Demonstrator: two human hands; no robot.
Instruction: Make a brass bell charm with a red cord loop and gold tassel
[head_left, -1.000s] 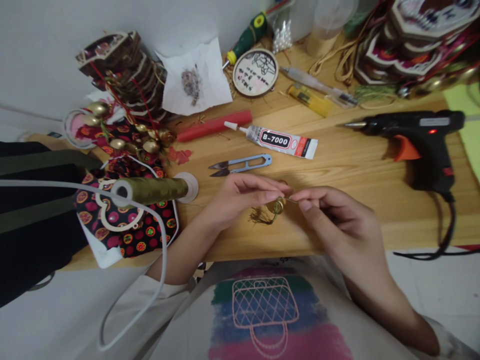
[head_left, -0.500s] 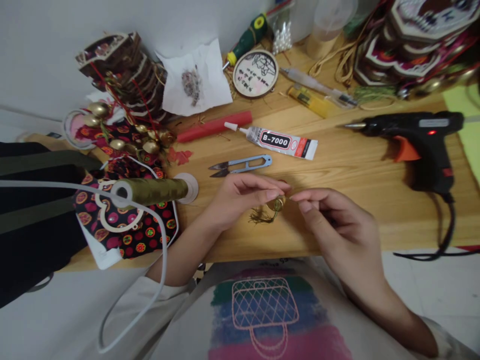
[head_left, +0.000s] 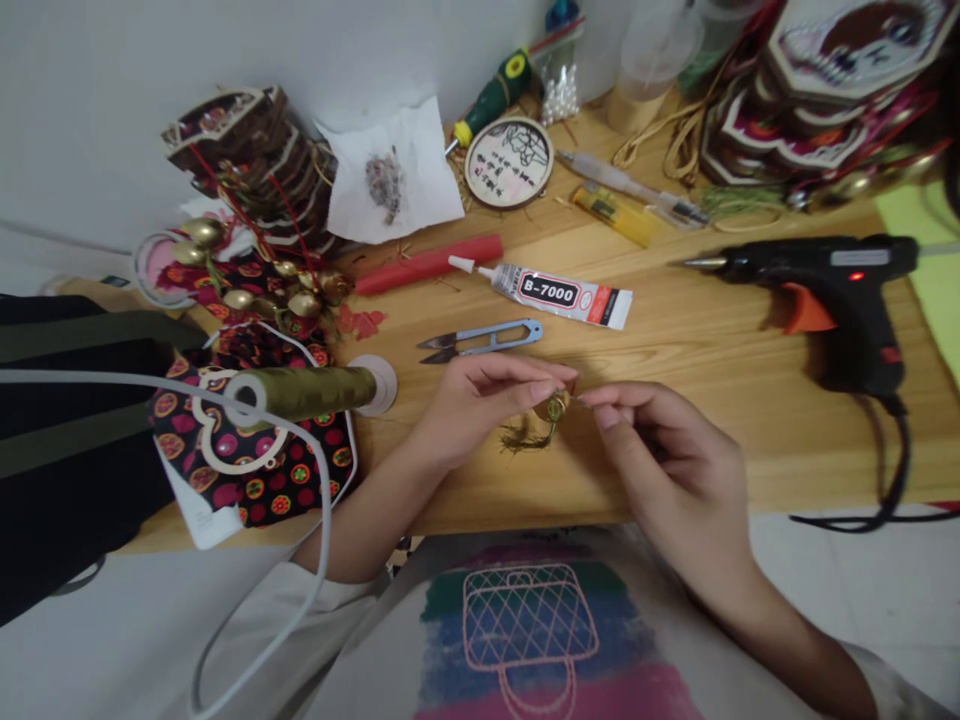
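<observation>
My left hand (head_left: 469,405) is closed in a pinch on a small gold bell (head_left: 556,407) above the front of the table. From the bell hangs a short olive tassel (head_left: 525,438), its loose strands pointing left. Just right of the bell, my right hand (head_left: 679,460) has thumb and index finger pressed together. What lies between those fingertips is too small to make out. Blue-handled thread snips (head_left: 504,335) lie beyond my left hand. Behind them is a B-7000 glue tube (head_left: 556,290). A spool of olive thread (head_left: 319,391) rests left of my left wrist.
A black hot glue gun (head_left: 817,262) with a lit red light lies at the right. A red stick (head_left: 431,262), a yellow lighter (head_left: 611,213) and a pen (head_left: 630,185) lie farther back. Stacked wooden frames (head_left: 255,150) stand back left. A grey cable (head_left: 328,500) loops over the left side.
The camera view has shifted slightly, so the table items appear a little lower. My right fingertips have come slightly closer to the bell. My left hand keeps its hold.
</observation>
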